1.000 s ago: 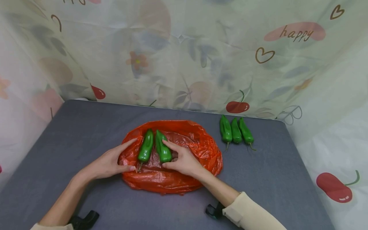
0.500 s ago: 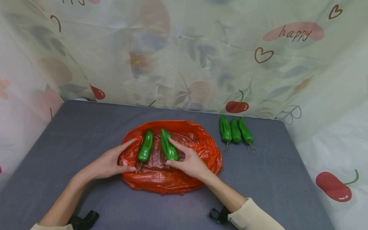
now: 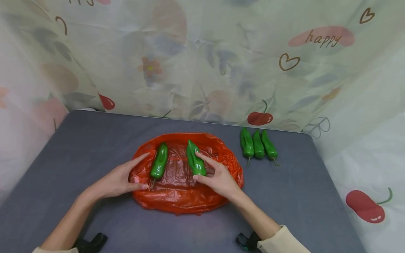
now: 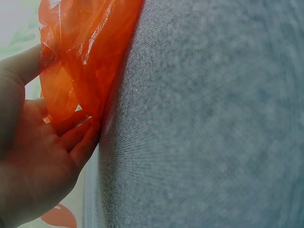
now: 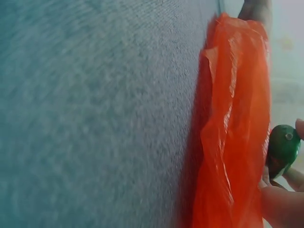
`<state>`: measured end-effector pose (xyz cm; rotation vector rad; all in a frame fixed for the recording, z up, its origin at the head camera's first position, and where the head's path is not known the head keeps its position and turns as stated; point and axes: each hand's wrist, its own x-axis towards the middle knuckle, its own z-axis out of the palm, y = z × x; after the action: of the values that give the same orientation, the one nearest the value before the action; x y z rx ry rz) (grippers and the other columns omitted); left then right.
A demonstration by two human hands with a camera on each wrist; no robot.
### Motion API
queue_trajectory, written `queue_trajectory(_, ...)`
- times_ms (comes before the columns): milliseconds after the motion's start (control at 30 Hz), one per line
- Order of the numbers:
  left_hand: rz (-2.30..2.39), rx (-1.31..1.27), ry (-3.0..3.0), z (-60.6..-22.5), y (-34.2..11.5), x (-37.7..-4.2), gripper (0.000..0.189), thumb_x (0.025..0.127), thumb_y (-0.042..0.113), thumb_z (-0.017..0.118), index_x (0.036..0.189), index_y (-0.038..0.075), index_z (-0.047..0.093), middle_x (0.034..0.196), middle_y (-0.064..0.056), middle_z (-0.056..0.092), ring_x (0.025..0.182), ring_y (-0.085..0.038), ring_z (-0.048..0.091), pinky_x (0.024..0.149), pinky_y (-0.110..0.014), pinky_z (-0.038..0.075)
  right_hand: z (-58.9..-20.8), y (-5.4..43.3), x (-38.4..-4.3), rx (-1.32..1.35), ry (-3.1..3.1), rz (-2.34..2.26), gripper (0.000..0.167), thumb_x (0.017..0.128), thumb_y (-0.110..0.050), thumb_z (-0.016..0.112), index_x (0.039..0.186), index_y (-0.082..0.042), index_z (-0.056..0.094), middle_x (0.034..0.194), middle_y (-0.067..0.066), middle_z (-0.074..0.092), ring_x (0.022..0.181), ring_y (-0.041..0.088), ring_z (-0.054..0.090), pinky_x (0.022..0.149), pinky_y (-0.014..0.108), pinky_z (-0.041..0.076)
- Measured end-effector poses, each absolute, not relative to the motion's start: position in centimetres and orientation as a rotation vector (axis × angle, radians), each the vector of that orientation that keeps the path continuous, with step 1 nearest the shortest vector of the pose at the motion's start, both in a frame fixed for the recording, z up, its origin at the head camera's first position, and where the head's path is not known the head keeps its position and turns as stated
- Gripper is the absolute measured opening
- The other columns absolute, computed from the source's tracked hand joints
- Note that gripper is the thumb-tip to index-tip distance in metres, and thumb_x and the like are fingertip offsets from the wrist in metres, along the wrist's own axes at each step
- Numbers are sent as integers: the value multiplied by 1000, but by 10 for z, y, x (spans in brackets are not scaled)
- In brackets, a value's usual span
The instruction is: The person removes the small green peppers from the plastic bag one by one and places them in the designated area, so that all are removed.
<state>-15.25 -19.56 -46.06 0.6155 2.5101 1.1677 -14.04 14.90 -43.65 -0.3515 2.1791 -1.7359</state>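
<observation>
A red plastic bag (image 3: 177,202) lies spread on the grey table with its mouth facing up. My left hand (image 3: 115,181) holds the bag's left edge, index finger and thumb over the rim; in the left wrist view the fingers (image 4: 78,137) sit against the bag (image 4: 90,57). One green pepper (image 3: 159,161) lies inside at the left, stem toward me. My right hand (image 3: 218,177) grips another green pepper (image 3: 194,160) over the middle of the bag, tip pointing away. In the right wrist view this pepper (image 5: 283,147) shows end-on above the bag's rim.
Three green peppers (image 3: 258,144) lie side by side at the table's back right, outside the bag. A printed curtain (image 3: 196,70) hangs behind the grey table (image 3: 284,196).
My right hand has carried its pepper rightward over the bag, widening the gap from the other pepper. The left hand has stayed at the bag's left edge.
</observation>
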Motion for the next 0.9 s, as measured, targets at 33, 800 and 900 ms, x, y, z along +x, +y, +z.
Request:
queue_trajectory(33, 1171, 612, 2506, -461, -195, -153, 98, 82, 45, 80, 159, 21, 24, 150, -20, 40, 127, -36, 48, 98, -56, 44, -436, 151, -140, -351, 2180, -1742, 71, 90, -12, 75, 152, -22, 42, 153, 12, 39, 120, 30, 60, 87, 34, 55)
queue_trajectory(800, 1120, 595, 2552, -462, -193, -154, 104, 79, 43, 83, 159, 19, 22, 148, -22, 41, 129, -39, 47, 99, -59, 43, -427, 198, -131, -210, 2158, -1826, 70, 90, -14, 75, 151, -28, 43, 146, 16, 46, 120, 28, 60, 86, 31, 54)
queue_trajectory(900, 1099, 591, 2567, -460, -193, -154, 103, 79, 41, 84, 159, 17, 23, 146, -23, 44, 126, -40, 49, 97, -59, 44, -427, 204, -129, -191, 2167, -1834, 71, 90, -15, 76, 151, -27, 43, 147, 16, 45, 120, 28, 60, 86, 31, 54)
